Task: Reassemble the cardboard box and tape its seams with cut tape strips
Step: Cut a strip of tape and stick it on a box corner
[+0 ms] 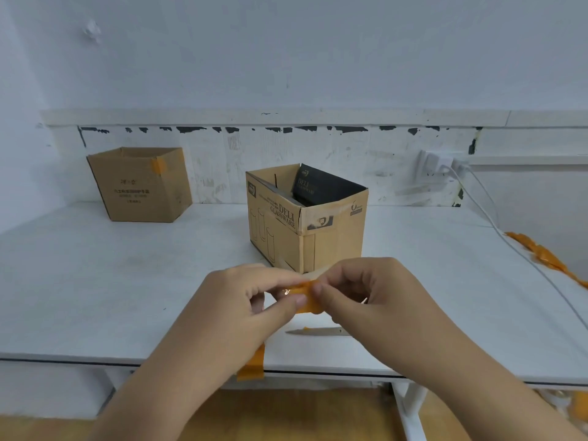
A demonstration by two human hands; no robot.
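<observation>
An orange tape strip (305,296) is pinched between the left hand (254,300) and right hand (372,294) above the white table (127,281), just before the open DELI glassware box (305,218).

Both forearms reach in from the bottom edge and converge toward the middle, bare to the wrist. The left hand (254,297) lies palm-down with its back toward the camera, fingers curled inward and the thumb tip pressed against the index finger in a pinch. The right hand (359,294) faces it, knuckles raised and fingers bent, its thumb and index finger closed in a matching pinch. The two pinches meet almost fingertip to fingertip, each gripping the same orange tape strip (307,297), which hangs just below the right-hand grip. The remaining fingers of both hands curl loosely beneath the pinch points.
</observation>
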